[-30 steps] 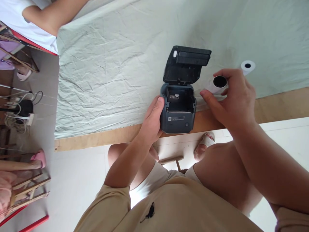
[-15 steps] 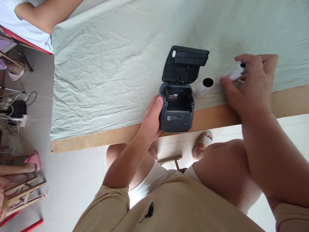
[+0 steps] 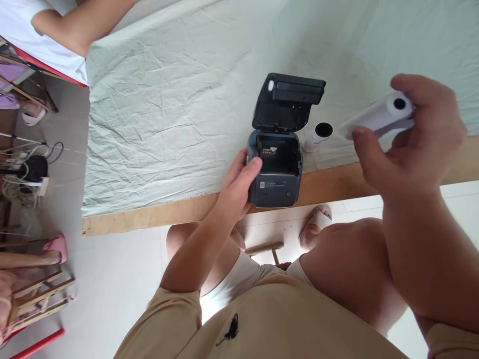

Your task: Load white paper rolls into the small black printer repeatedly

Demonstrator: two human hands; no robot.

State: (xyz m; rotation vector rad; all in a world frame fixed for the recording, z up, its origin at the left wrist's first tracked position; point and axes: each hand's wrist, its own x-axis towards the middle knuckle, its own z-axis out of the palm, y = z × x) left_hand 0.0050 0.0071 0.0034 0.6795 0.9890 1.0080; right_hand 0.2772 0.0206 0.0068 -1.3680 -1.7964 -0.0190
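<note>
A dark blue-grey portable printer (image 3: 277,191) sits at the table's front edge with its black lid raised and its bay showing. My left hand (image 3: 239,187) grips the printer's left side, thumb over the rim. Just right of the printer, a white roll with a dark end (image 3: 311,142) stands on the cloth, slightly tilted. Farther right, my right hand (image 3: 415,129) holds a white paper roll (image 3: 377,115) above the cloth, between thumb and fingers; the dark hole of its core faces the fingers.
A wrinkled pale green cloth (image 3: 168,109) covers the table, whose wooden edge (image 3: 149,214) runs along the front. Another person's arm (image 3: 86,25) rests at the top left. Cables (image 3: 32,174) and wooden stools lie on the left.
My right hand has lifted the white paper roll off the cloth and moved a little right, towards the camera. My left thumb has slid farther over the printer's rim.
</note>
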